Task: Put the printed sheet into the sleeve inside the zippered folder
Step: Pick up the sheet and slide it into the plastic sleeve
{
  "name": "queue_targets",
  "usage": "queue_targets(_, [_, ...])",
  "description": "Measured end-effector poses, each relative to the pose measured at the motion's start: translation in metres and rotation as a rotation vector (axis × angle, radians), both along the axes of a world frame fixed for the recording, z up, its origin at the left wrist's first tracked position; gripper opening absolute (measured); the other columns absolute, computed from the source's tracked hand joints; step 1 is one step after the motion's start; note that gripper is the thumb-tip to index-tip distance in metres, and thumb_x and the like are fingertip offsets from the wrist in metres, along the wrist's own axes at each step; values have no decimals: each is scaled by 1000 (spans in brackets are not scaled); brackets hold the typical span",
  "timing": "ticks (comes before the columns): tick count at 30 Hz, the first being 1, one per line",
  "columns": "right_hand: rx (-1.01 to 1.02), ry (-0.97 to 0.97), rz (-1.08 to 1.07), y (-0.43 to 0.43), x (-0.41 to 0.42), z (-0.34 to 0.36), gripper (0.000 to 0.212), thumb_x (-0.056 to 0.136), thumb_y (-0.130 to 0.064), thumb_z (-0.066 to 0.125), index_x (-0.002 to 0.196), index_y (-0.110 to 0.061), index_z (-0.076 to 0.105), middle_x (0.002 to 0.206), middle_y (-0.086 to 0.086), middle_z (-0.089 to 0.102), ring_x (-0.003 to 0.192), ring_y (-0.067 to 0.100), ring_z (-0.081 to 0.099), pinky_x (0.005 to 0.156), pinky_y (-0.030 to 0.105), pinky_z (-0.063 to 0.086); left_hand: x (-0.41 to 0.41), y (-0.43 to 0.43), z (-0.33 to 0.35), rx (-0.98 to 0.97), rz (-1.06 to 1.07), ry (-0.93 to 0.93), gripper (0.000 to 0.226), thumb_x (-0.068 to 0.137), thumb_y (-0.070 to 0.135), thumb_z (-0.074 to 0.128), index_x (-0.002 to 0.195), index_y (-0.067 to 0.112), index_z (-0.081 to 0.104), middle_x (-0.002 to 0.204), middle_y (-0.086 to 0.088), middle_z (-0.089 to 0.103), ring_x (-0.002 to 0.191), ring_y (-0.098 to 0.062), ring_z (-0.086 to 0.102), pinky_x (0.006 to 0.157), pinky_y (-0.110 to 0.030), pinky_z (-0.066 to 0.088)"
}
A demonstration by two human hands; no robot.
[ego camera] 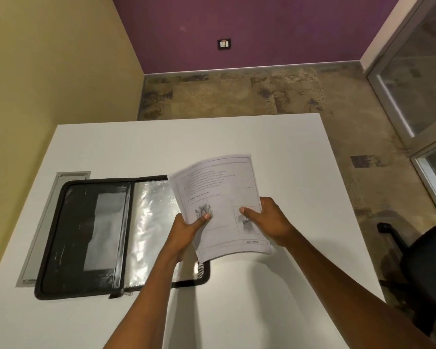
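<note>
Head camera looking steeply down and forward, hanging close over the white table (pixel 275 147), taking in floor beyond

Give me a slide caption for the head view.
Both hands, left and right, hold a printed sheet above an open zippered folder.

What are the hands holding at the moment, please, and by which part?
Both hold the printed sheet above the open folder: left hand at its lower left edge, right hand at its right edge, thumbs on top.
</note>
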State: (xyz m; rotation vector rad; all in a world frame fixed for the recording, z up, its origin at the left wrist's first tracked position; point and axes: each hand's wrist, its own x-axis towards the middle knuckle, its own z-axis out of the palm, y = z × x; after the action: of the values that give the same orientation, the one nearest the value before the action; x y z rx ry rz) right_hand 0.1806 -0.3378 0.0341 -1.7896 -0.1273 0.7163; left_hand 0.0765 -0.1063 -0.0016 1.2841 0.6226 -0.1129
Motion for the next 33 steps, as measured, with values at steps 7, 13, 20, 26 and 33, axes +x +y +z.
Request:
queue_targets(7, [-32, 44, 8, 73, 1, -13, 15, 96, -22, 72, 103, -35, 72, 95, -19, 80, 90, 4, 77, 70, 12, 57, -7, 85, -3, -111, 28, -9, 33, 91, 14, 79, 123, 10, 75, 121, -14, 76, 110, -31, 75, 85, -37, 63])
queue_targets(13, [-63, 64, -36, 107, 11, -36, 12, 96, -27, 71, 105, -25, 77, 100, -5, 82, 91, 17, 79, 84, 36, 63, 8, 154, -22, -40, 190, 95, 23, 92, 3, 75, 114, -1, 73, 104, -25, 77, 82, -37, 73, 63, -33, 63])
queue_targets(20, [-70, 122, -183, 123, 23, -54, 14, 94, -35, 74, 107, -30, 74, 100, -9, 81, 92, 15, 78, 80, 34, 62, 44, 222, -60, 793, 17, 148, 22, 97, 13, 71, 118, 9, 77, 107, -6, 74, 92, -21, 68, 78, -23, 56])
queue_targets(26, [-78, 167, -247, 130, 32, -51, 20, 95, -34, 73, 109, -19, 76, 96, 2, 82, 71, 14, 78, 50, 20, 52, 64, 250, -84, 1037, -185, 159, 31, 98, 22, 61, 129, 19, 67, 125, 3, 54, 98, -2, 47, 84, -24, 47])
queue_targets(33, [-10, 171, -263, 142, 44, -53, 20, 94, -31, 76, 109, -18, 78, 102, 4, 82, 91, 25, 80, 71, 32, 63, 69, 261, -96, 1216, -275, 87, 21, 99, 30, 56, 102, 22, 75, 103, 11, 64, 98, -13, 55, 72, -31, 51])
